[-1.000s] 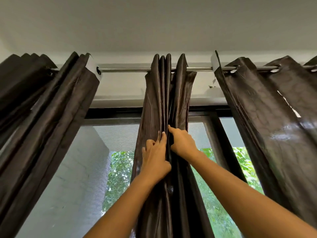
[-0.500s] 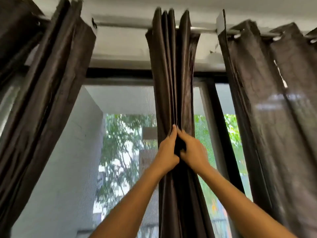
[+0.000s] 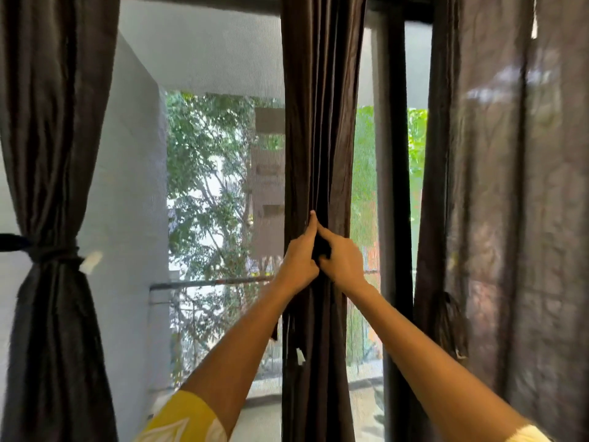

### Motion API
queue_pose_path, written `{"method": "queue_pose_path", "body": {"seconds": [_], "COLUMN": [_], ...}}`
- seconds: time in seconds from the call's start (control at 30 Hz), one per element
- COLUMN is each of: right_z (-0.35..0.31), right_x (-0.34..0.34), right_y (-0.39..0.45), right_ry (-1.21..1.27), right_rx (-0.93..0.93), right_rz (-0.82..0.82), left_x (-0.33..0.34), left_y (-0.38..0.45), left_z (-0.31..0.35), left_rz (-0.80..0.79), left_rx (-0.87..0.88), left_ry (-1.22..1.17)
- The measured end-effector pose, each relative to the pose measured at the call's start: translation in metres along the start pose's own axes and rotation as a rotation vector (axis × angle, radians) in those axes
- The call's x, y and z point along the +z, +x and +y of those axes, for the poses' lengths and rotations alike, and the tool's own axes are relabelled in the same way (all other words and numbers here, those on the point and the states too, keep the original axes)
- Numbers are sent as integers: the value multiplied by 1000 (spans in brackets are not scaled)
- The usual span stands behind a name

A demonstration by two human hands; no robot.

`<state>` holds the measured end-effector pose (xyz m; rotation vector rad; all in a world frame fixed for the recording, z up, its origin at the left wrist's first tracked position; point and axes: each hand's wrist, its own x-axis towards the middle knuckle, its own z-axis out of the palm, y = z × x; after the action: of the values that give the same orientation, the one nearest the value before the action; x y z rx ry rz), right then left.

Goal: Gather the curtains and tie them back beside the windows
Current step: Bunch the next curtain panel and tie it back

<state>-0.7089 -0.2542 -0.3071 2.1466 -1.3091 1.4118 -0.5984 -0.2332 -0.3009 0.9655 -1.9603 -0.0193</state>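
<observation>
Before the window (image 3: pixel 220 186), left hand (image 3: pixel 298 260) and right hand (image 3: pixel 341 263) pinch the middle curtain (image 3: pixel 322 122).

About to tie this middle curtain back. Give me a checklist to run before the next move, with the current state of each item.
1. Middle curtain gathered into a narrow bundle: ok.
2. Left hand gripping the folds: ok.
3. Right hand gripping the folds: ok.
4. Tie-back for this curtain in hand: cannot tell, none visible.
5. Left curtain already tied with its band: ok.
6. Right curtain gathered and tied: not ok, hangs spread.
</observation>
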Motion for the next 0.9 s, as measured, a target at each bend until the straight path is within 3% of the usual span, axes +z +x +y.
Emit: {"method": "queue_pose_path", "body": {"seconds": [0.23,0.37,0.53,0.73,0.9], "right_z": [-9,-11,-20,-43,-58], "right_x": [17,38,47,40,38], "right_y": [-53,-106,-139,-146,-145], "right_ry": [-24,80,91,77,12], "right_rx": [16,108,177,-1,-162], "right_rz": [31,196,400,569,499], "left_x": [28,36,36,34,36], "left_y": [-69,-99,-111,-102,-99], "left_z": [-22,-31,-40,-39,-42], "left_rz": [98,167,383,491,563], "left_rx": [42,-18,-83,-247,-291], "left_ry": [-99,-287,-177,-210,-320]}}
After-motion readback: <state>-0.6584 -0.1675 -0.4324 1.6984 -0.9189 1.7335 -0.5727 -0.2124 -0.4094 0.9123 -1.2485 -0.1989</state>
